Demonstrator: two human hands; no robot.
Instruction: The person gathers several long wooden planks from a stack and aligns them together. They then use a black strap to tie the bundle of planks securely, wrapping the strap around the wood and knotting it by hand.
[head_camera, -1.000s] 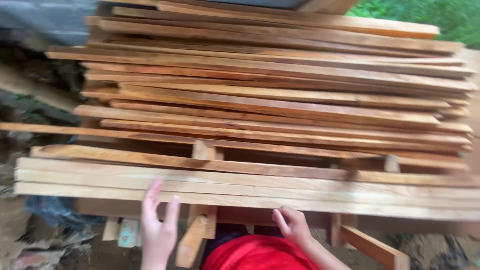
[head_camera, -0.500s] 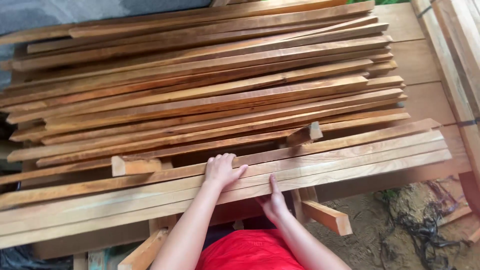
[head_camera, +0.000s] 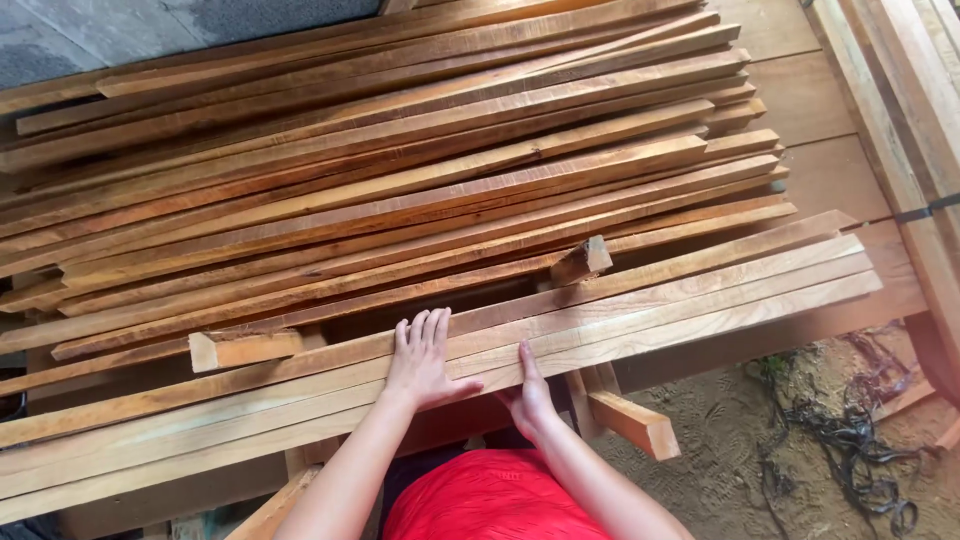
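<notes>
Head view: left hand lies flat, fingers spread wide, on the near pale planks at the front of the lumber stack. Right hand cups the planks' near edge, thumb on top, loosely closed on it. Short block sits just left, another block behind. Step looks like squaring or shifting planks; a firmer two-handed grip would suit.

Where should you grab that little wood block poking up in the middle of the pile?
Probably by the little wood block's two long side faces, coming down from above. It sits tilted on the slats with its upper end raised, so both sides look open for fingers.
</notes>
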